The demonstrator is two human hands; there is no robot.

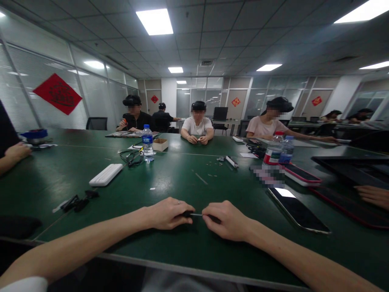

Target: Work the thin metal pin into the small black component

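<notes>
Near the front of the green table, my left hand [168,213] is closed round the dark end of a slim object with a thin pale shaft [197,214]. The shaft runs across to my right hand [226,219], whose fingers are pinched at its other end. Something dark also shows under my right fingers, partly hidden. The object's exact kind cannot be made out. Both hands rest low at the tabletop, a short gap apart. Right of my right hand lies a black smartphone [304,213] with a white patch on its screen.
On the green table [170,178] are a white power-strip-like block [106,175], black clips [79,202], a water bottle [148,144], cables [130,157] and a small box [160,144]. Rightward stand two bottles, with a pink-edged phone [300,173] beside them. Several people sit around.
</notes>
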